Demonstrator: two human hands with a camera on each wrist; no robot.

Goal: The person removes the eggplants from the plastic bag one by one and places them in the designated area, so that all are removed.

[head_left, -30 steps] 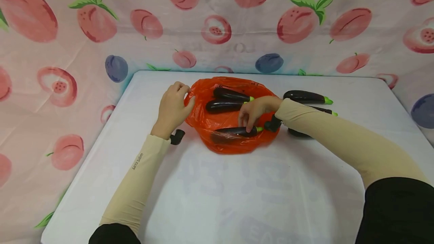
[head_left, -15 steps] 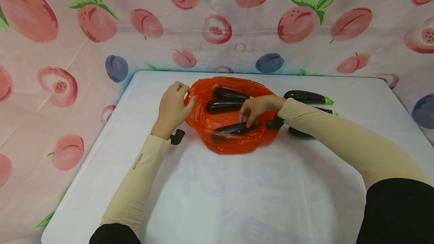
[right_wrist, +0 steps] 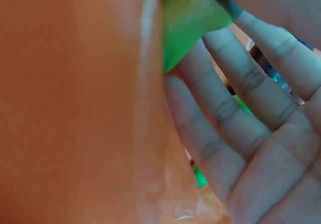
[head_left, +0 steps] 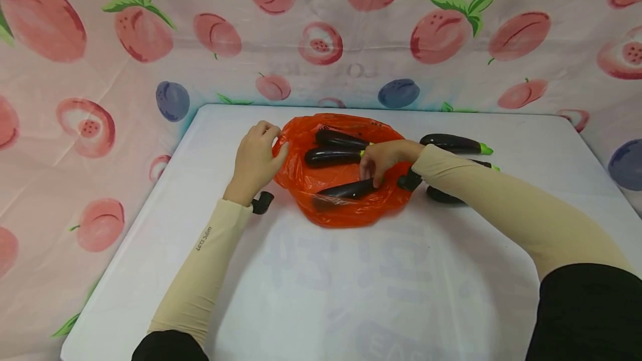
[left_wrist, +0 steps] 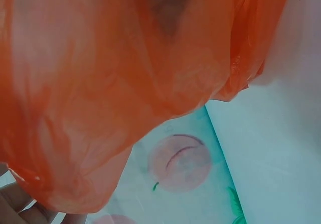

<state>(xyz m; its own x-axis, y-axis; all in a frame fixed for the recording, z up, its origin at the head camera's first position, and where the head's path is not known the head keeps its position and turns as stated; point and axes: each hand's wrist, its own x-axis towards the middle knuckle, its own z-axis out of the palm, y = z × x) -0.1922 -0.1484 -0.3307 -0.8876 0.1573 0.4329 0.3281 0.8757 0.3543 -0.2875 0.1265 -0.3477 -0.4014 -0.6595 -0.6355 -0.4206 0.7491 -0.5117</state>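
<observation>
Gripping the orange bag (head_left: 346,218) by its left side with curled left hand (head_left: 254,160), and pinching one eggplant (head_left: 347,189) inside it (near two more eggplants (head_left: 331,157)) with curled right hand (head_left: 384,159).

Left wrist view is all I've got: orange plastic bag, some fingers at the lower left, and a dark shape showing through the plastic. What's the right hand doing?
Observer: The right hand is inside the open mouth of the orange plastic bag, pinching an eggplant near its green stem end.
Operator: Is that the only one in there?
Observer: No, two more eggplants lie side by side in it, farther from the person.
Operator: And outside it, on the right?
Observer: On the white table there are what look like three eggplants, two of them partly hidden by the right sleeve.
</observation>
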